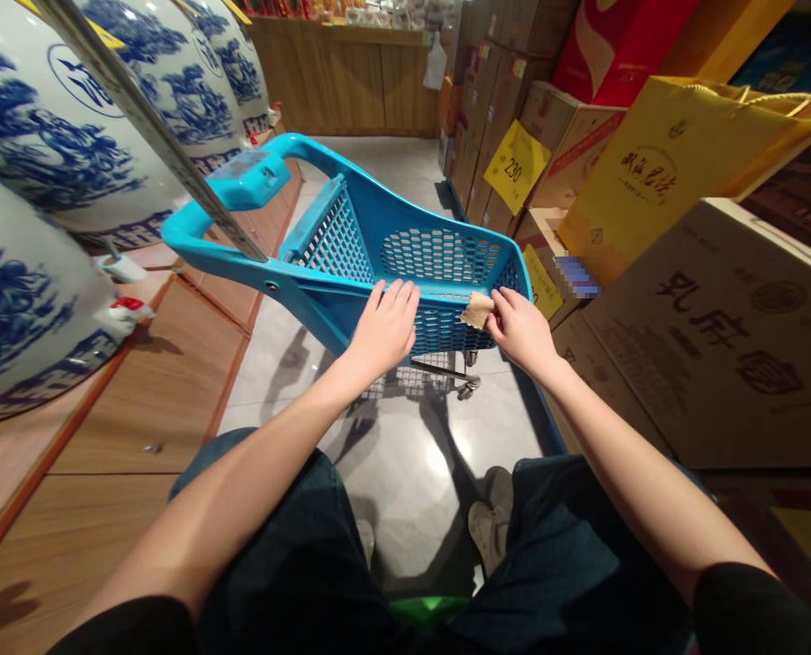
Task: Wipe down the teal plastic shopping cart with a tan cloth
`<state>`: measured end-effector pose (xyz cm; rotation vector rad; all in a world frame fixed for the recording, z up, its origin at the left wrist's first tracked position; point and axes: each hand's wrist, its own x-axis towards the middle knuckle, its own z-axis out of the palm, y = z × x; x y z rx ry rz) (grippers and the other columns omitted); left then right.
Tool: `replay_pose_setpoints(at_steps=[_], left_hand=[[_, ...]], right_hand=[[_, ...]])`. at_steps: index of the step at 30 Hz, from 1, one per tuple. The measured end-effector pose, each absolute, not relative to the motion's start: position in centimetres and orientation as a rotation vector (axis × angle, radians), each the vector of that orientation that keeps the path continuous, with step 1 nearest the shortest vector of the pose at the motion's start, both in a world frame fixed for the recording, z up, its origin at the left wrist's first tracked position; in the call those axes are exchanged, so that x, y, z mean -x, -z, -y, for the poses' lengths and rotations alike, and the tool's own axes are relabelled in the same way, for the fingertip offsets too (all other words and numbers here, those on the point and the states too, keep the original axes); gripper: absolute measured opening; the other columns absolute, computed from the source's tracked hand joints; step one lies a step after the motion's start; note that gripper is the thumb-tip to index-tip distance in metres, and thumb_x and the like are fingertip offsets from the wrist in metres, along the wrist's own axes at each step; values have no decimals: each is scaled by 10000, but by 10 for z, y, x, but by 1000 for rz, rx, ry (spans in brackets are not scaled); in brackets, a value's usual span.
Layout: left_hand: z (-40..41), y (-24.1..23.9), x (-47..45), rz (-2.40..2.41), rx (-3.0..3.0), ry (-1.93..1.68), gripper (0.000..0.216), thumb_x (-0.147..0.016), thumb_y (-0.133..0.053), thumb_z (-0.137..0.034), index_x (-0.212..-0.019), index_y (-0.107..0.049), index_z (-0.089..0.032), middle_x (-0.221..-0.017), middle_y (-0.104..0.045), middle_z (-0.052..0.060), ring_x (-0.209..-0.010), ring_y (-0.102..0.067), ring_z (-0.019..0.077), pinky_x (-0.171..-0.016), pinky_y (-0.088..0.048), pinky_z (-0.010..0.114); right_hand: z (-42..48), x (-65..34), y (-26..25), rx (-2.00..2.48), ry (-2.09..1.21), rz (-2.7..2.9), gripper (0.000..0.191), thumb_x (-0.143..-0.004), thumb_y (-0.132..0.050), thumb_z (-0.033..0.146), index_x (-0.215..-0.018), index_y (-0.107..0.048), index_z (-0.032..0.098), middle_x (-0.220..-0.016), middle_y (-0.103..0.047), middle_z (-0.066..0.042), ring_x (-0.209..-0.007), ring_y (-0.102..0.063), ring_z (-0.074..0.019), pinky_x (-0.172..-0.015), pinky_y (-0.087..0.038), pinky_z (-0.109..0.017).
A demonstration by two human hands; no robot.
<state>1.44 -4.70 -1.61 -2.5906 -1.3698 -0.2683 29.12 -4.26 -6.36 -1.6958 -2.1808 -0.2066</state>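
Observation:
A blue plastic shopping cart (433,255) with lattice sides stands crosswise in front of me, its handle at the left. My left hand (386,318) lies over the cart's near rim, fingers bent over the edge; its thumb is hidden. Near the cart's right end, my right hand (520,327) is closed on a small brown rag (477,311). That rag hangs against the near rim and has a ragged edge; whether it is cloth or paper I cannot tell. The cart's basket shows only its own bottom and sides.
Large blue-and-white porcelain jars (51,136) stand on a wooden cabinet (125,382) at the left. Cartons (733,337) and a yellow gift bag (657,173) are stacked at the right. A metal pole (153,127) slants up from the cart. A wooden counter (351,73) stands behind.

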Motion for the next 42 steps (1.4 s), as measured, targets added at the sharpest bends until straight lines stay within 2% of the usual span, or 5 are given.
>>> replay_pose_setpoints(at_steps=[13,20,28,35,42], left_hand=[[45,18,-15,1365,2599,270,674,-1054,-418,-233,-1655,-466,69,-1702,-519,298,-1625,-462,410,-1370,-326,637],[45,17,-15,1397,2584,303,667,-1044,-433,-224,-1636,-492,76,-1682,-538,308,-1605,-487,422,-1365,-337,648],[46,16,-16,1375,2599,254,664,-1062,-418,-221,-1659,-462,65,-1711,-513,289,-1634,-456,405,-1382,-315,618],[47,14,-17,1403,2584,238,664,-1062,-433,-222,-1651,-461,85,-1709,-504,307,-1628,-458,430,-1377,-312,641],[47,13,-18,1394,2593,193,658,-1077,-426,-220,-1665,-446,74,-1723,-494,292,-1640,-446,415,-1386,-304,618]], right_hand=[[37,-292,63,1734,180,2189,540,-1093,-444,304,-1537,-638,65,-1421,-735,-267,-1311,-678,-416,-1159,-543,-607],[60,-264,73,1492,261,2293,668,-1056,-527,333,-1668,-478,71,-1684,-529,-255,-1619,-396,-483,-1306,-382,-705],[42,-288,61,1632,168,2174,479,-1088,-421,292,-1435,-689,102,-1381,-770,-226,-1297,-702,-380,-1152,-570,-551],[56,-269,68,1500,223,2323,668,-1063,-507,347,-1682,-465,96,-1764,-466,-218,-1666,-374,-434,-1324,-374,-672],[42,-290,58,1721,180,2147,483,-1101,-393,325,-1326,-738,72,-1308,-802,-249,-1277,-727,-392,-1190,-519,-592]])
